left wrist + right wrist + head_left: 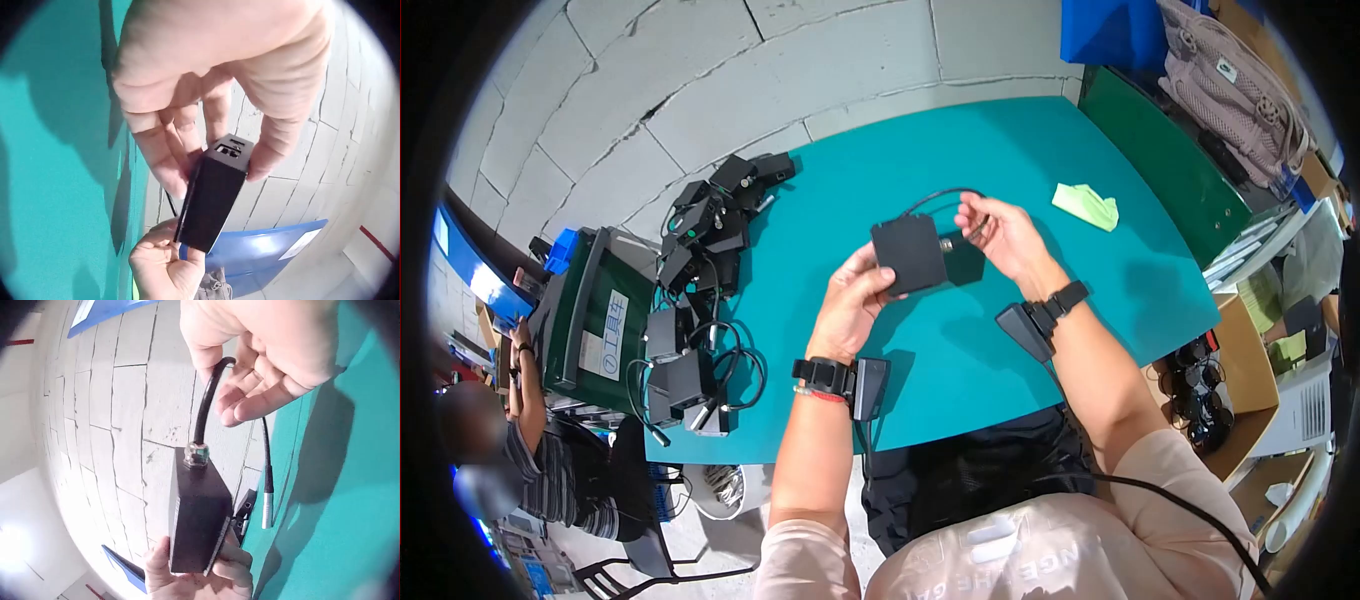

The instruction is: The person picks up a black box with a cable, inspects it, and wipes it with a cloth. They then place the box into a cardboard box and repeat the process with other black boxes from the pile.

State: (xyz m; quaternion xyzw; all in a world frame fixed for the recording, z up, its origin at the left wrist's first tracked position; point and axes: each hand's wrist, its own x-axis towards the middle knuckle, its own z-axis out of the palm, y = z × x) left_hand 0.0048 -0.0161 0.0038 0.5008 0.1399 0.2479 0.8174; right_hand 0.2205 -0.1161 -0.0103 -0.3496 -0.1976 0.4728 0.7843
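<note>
A flat black box (910, 252) is held up over the green table by my left hand (848, 302), its thumb on one face and the fingers behind. The left wrist view shows small port openings (230, 149) in the box's end near that hand. From the opposite end a black cable (207, 403) leaves through a metal cable gland (196, 455). My right hand (1007, 238) holds this cable a little way from the gland, fingers curled about it. In the right wrist view the cable's free end hangs beyond the fingers, tipped with a silvery plug (267, 509).
Several similar black boxes with cables (700, 250) are piled along the table's (840, 400) left side. A light green cloth (1086, 206) lies at the right. Beyond the right edge stands a cardboard box (1245, 400) with dark round items. Another person (565, 470) is at the far left.
</note>
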